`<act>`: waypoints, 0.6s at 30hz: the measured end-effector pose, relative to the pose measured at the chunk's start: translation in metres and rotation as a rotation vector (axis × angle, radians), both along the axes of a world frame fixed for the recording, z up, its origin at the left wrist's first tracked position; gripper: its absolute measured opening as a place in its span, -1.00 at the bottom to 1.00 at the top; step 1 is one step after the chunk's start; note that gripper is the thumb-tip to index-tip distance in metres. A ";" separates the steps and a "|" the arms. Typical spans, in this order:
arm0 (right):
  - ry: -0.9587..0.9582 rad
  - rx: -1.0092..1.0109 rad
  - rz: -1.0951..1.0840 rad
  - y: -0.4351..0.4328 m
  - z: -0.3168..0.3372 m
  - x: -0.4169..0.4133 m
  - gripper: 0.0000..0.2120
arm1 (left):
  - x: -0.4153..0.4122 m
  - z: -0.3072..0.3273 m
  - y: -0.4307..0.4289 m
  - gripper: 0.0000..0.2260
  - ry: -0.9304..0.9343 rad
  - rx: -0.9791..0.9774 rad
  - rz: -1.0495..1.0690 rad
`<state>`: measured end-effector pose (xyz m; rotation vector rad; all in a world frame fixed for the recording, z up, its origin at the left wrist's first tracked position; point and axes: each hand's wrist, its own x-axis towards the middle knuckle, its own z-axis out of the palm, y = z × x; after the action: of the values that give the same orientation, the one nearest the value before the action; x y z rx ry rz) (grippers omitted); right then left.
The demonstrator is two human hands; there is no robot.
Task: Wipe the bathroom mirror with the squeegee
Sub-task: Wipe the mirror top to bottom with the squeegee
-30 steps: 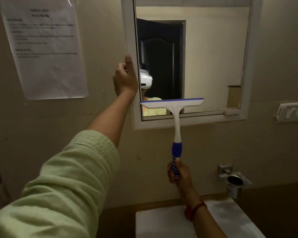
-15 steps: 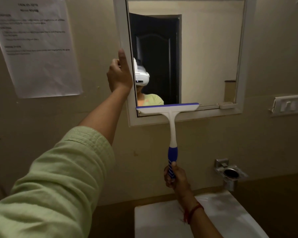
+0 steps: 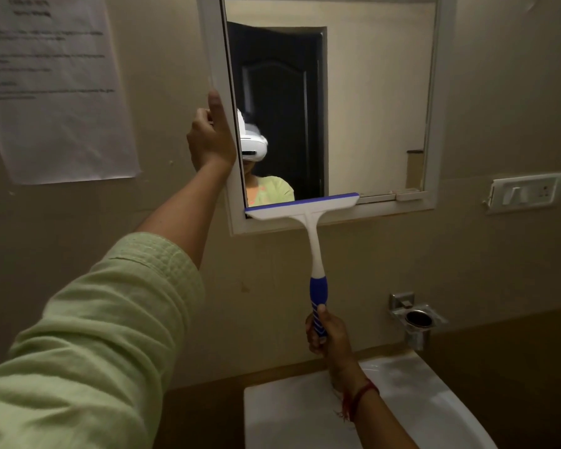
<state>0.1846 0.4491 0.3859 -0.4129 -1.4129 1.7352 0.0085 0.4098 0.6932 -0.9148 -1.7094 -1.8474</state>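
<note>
The white-framed bathroom mirror (image 3: 376,102) hangs on the beige wall ahead. A white squeegee (image 3: 308,218) with a blue blade edge and a blue striped handle lies with its blade along the mirror's bottom left edge. My right hand (image 3: 326,332) grips the blue handle from below. My left hand (image 3: 209,137) holds the left side of the mirror's frame, thumb up along its front and fingers curled behind the edge.
A white washbasin (image 3: 412,393) sits below my right arm. A metal holder (image 3: 416,319) is fixed to the wall at the right, with a white switch plate (image 3: 525,191) above it. A printed paper sheet (image 3: 52,89) is stuck on the wall at the left.
The squeegee's blade has slid down the glass from a little above the bottom to the mirror's bottom edge. My left hand has kept its hold on the frame.
</note>
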 end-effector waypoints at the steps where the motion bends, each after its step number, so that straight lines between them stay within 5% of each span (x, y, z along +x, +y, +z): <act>1: -0.009 -0.009 -0.005 -0.001 0.001 0.002 -0.31 | 0.000 0.001 0.000 -0.60 -0.001 -0.002 -0.002; 5: -0.050 -0.019 -0.040 -0.004 0.002 0.007 -0.50 | 0.000 0.001 0.000 -0.61 0.006 -0.003 -0.009; 10: 0.053 0.030 -0.127 -0.011 0.016 0.011 -0.37 | -0.002 0.000 0.000 -0.61 0.007 -0.007 -0.023; 18: 0.231 0.127 -0.275 -0.011 0.122 0.026 -0.63 | -0.003 0.000 -0.001 -0.59 0.026 -0.018 -0.020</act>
<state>0.2107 0.4376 0.5076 -0.3101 -1.2293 1.4147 0.0054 0.4085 0.6931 -0.9624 -1.7103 -1.8275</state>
